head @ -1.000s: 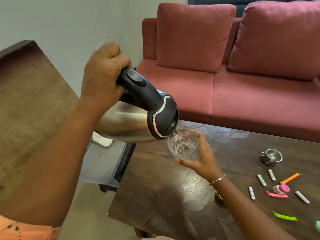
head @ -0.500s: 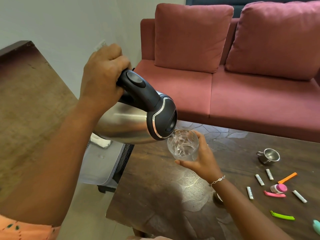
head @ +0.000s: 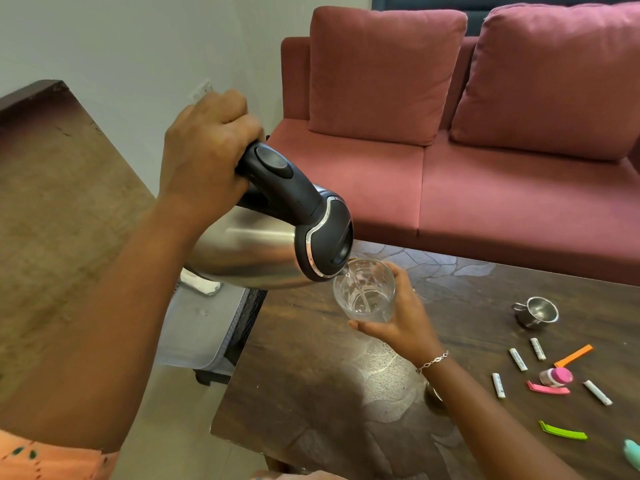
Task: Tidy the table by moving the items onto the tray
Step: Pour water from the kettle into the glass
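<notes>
My left hand [head: 204, 157] grips the black handle of a steel kettle [head: 256, 251], tilted so its spout meets a clear glass [head: 363, 289]. Water runs into the glass, which my right hand [head: 398, 320] holds above the dark wooden table [head: 311, 393]. On the table's right lie a small steel cup [head: 536, 311], several white sachets [head: 517, 359], an orange clip [head: 573, 355], a pink clip [head: 547, 389], a green clip [head: 562, 435] and a pink-capped small container [head: 556, 376]. No tray is in view.
A red sofa [head: 485, 188] with two cushions stands behind the table. A brown wooden surface [head: 59, 209] fills the left side. Between it and the table sits a grey object [head: 197, 327] on the floor. A teal item [head: 633, 452] shows at the right edge.
The kettle stays tilted over the glass and water keeps pouring. Both hands hold nearly the same place; the view has shifted slightly.
</notes>
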Tool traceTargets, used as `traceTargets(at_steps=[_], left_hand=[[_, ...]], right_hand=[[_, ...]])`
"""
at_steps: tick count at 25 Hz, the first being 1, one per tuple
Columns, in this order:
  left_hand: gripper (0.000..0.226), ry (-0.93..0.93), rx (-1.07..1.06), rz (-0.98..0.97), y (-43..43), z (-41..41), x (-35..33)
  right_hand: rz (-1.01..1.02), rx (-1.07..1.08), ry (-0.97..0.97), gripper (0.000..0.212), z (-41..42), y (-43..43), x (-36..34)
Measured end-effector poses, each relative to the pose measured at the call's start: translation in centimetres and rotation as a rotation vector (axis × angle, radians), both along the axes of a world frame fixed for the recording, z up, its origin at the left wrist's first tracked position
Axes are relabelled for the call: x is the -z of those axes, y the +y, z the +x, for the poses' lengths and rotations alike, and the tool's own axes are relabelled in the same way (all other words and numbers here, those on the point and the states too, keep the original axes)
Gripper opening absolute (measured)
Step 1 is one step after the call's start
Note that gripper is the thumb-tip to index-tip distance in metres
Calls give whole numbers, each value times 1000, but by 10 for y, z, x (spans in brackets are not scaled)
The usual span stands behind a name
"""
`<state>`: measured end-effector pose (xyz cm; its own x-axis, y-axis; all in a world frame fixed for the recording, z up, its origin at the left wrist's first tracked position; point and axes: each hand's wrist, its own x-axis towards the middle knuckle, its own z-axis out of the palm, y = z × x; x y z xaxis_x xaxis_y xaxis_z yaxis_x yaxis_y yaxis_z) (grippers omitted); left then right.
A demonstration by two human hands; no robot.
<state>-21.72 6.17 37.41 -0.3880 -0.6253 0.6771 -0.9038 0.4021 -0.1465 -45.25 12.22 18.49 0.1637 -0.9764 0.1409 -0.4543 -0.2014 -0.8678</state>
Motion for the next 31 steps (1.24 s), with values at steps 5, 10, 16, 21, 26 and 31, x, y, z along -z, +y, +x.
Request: traceTargets(at_steps=[5, 10, 16, 21, 26, 31], left_hand=[[14, -16, 4, -8, 3, 0, -3], [9, -44, 5, -36, 4, 0, -4], [10, -79, 19, -41, 7, 0, -6], [7, -105, 23, -54, 7, -1, -8], [7, -94, 4, -46, 9, -4, -6], [5, -99, 30, -47, 7, -5, -6]], right_hand=[[10, -3, 7, 86, 2, 4, -2], [21, -7, 12, 88, 2, 6, -1], [27, -4, 14, 87, 1, 8, -1], [32, -5, 19, 88, 0, 9, -2], [36, -10, 23, 87, -1, 11, -2], [38, -9, 29, 88, -2, 10, -2]])
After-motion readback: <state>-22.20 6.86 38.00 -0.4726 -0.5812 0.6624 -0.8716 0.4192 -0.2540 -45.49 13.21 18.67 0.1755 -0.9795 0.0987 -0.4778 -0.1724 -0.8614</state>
